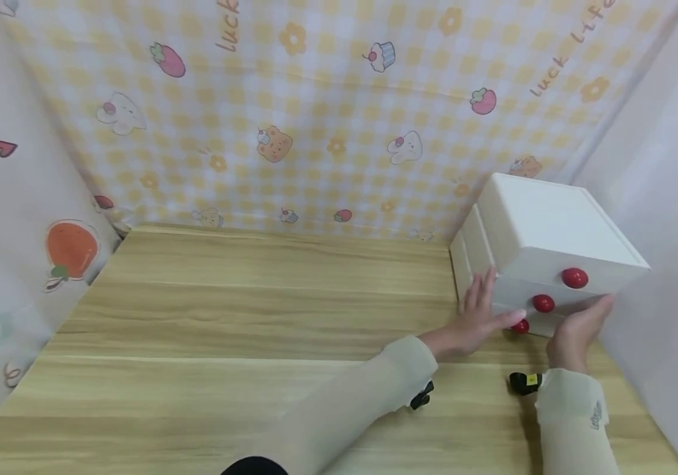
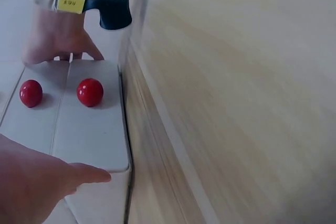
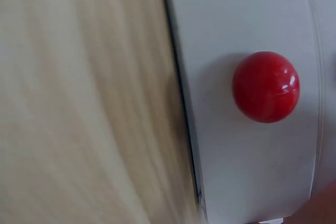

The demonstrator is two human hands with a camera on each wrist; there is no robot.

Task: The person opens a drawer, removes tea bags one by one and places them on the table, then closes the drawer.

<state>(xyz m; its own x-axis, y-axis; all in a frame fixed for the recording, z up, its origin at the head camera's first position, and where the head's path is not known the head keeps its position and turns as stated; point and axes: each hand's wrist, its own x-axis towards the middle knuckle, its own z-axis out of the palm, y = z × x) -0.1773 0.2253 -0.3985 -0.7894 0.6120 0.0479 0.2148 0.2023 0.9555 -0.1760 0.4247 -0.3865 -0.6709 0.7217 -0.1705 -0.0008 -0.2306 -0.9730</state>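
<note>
A white three-drawer box [image 1: 570,214] stands at the right of the table, with a round red knob on each drawer: top knob [image 1: 574,278], middle knob [image 1: 543,303], bottom knob [image 1: 519,326]. My left hand [image 1: 474,328] lies along its left side with fingers extended, the thumb near the bottom knob. At the right side is my right hand [image 1: 579,333], its fingertips partly hidden behind the box. The left wrist view shows that right hand [image 2: 58,38] against the far side, across from my left hand [image 2: 31,187]. Close up in the right wrist view is one knob [image 3: 266,87].
The wooden table [image 1: 226,310] carries the box near its right edge. A yellow-checked curtain [image 1: 315,119] hangs behind, and white fabric walls [image 1: 659,171] stand on both sides. Black wrist cameras [image 1: 525,382] are strapped beneath the pale sleeves.
</note>
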